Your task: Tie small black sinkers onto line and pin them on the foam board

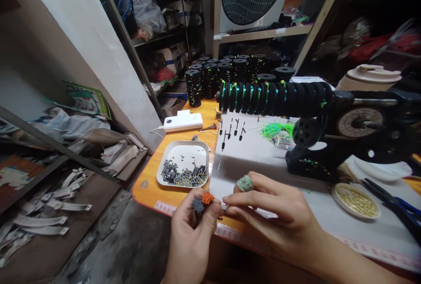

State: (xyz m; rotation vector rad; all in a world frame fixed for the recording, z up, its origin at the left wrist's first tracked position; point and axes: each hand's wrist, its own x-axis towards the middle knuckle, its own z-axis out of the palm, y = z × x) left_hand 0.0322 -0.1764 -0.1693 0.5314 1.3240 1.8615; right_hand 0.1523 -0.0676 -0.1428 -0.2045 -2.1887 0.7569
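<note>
My left hand point(194, 236) is closed around two tight bundles side by side, one of tiny orange tips point(208, 197) and one of dark grey tips point(198, 205). Thumb and forefinger of my right hand point(266, 205) are pinched together just right of my left thumb, at something too small to make out. A green wrap point(245, 183) covers one finger of that hand. Behind my left hand, a white tray point(166, 150) holds many small grey, black and yellowish pieces. Several small black pieces on thin stems point(236, 131) stand in front of the white sheet point(243, 161).
A black winding machine point(322, 130) carries a ribbed spool point(272, 97) wound with green line. Wound black spools point(210, 78) crowd the back, near a white power bank point(183, 120). To the right are a dish of yellowish bits point(357, 200) and scissors point(394, 205).
</note>
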